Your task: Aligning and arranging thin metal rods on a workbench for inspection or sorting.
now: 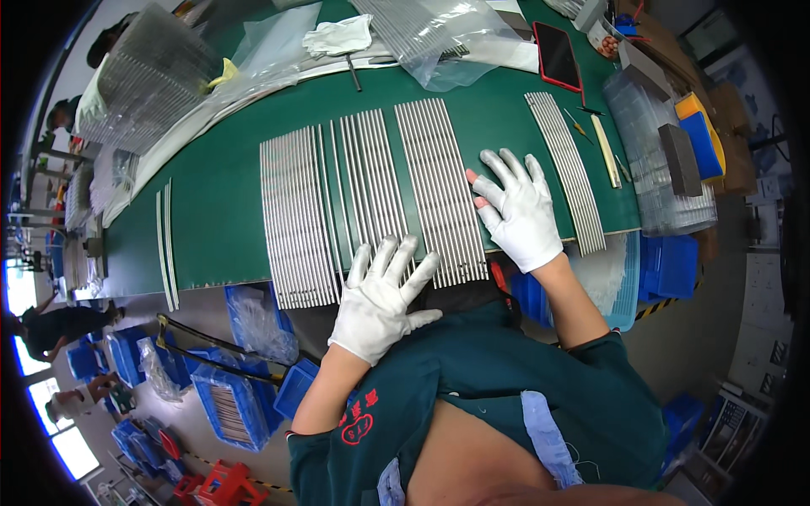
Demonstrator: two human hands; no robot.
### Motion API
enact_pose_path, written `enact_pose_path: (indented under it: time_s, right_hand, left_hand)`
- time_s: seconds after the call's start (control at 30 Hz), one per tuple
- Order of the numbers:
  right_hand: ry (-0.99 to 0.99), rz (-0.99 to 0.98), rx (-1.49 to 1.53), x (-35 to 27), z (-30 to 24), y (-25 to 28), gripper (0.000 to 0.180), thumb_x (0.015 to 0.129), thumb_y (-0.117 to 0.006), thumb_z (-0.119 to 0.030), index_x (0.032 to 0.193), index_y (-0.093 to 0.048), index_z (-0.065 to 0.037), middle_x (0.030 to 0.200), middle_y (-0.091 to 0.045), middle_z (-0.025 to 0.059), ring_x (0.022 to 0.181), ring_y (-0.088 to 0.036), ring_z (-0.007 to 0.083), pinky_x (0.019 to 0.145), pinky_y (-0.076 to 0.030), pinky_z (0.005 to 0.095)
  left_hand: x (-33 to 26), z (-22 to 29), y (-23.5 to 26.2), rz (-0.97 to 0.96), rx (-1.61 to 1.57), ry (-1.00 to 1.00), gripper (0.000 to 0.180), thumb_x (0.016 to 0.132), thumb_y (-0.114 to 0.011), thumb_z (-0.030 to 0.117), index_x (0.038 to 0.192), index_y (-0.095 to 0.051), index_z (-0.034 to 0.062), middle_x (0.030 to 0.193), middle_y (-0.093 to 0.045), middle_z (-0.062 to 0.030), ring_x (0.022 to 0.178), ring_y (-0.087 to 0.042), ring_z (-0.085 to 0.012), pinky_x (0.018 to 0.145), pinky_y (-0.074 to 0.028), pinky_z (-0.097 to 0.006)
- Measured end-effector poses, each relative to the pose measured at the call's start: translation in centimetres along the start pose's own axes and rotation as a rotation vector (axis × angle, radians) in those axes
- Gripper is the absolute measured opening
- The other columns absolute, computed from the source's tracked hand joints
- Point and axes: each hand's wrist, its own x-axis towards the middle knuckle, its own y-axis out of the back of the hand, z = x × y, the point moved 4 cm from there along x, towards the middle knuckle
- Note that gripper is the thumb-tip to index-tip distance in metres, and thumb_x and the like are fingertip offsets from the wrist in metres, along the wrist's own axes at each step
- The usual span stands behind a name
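Observation:
Several thin silvery metal rods lie side by side in groups on a green table top point(224, 181). My left hand point(377, 295), in a white glove with fingers spread, rests over the near ends of the middle rods point(371, 177). To its left lies a wide row of rods point(295, 219). My right hand point(519, 207), in a white glove with thumb and forefinger tips bare, is spread flat beside the right edge of another row of rods point(439, 185). A narrower row of rods point(569, 173) lies farther right. Neither hand grips anything.
A few separate rods point(167, 244) lie at far left. Toward the back are plastic bags point(439, 34), a white cloth point(337, 35) and a red-edged phone point(558, 57). Clear plastic trays point(633, 143) and a blue-yellow holder point(702, 139) stand right. Blue crates point(228, 405) sit on the floor.

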Motion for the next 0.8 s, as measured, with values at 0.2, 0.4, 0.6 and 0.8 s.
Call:
enact_pose_path:
  time_s: [0.2, 0.4, 0.6, 0.8]
  right_hand:
    - [-0.019, -0.006, -0.001, -0.1, 0.2, 0.1, 0.034, 0.086, -0.061, -0.025, 0.118, -0.067, -0.017, 0.134, -0.056, 0.0109, 0.128, -0.047, 0.0312, 0.111, -0.029, 0.054]
    - [0.001, 0.008, -0.003, 0.0, 0.0, 0.0, 0.031, 0.086, -0.061, -0.024, 0.115, -0.067, -0.015, 0.132, -0.056, 0.0115, 0.126, -0.049, 0.032, 0.11, -0.031, 0.0546]
    - [0.003, 0.003, -0.006, 0.1, 0.0, -0.1, 0.031, 0.085, -0.062, -0.023, 0.115, -0.067, -0.015, 0.132, -0.056, 0.0113, 0.126, -0.048, 0.0328, 0.109, -0.031, 0.0553]
    - [0.001, 0.022, -0.028, -0.1, 0.2, -0.1, 0.03, 0.085, -0.063, -0.023, 0.114, -0.067, -0.016, 0.133, -0.056, 0.0102, 0.127, -0.048, 0.032, 0.109, -0.031, 0.0547]
  left_hand:
    - [-4.3, -6.0, 1.4, 0.078, 0.255, 0.312, 0.095, 0.062, -0.073, 0.064, 0.14, -0.048, 0.0155, 0.141, -0.047, -0.0189, 0.13, -0.043, -0.0407, 0.11, -0.025, -0.061]
    - [-4.8, -5.4, 0.2, 0.107, 0.195, 0.307, 0.092, 0.064, -0.072, 0.063, 0.141, -0.047, 0.0188, 0.144, -0.044, -0.0198, 0.131, -0.041, -0.0421, 0.109, -0.027, -0.059]
    - [-2.8, -2.9, 0.7, 0.06, 0.05, 0.113, 0.094, 0.067, -0.068, 0.066, 0.141, -0.043, 0.0143, 0.14, -0.046, -0.0215, 0.13, -0.041, -0.0433, 0.109, -0.028, -0.057]
    - [-7.4, -9.6, 1.8, 0.151, 0.341, 0.456, 0.098, 0.068, -0.067, 0.067, 0.143, -0.043, 0.01, 0.144, -0.044, -0.0203, 0.132, -0.04, -0.0424, 0.11, -0.027, -0.059]
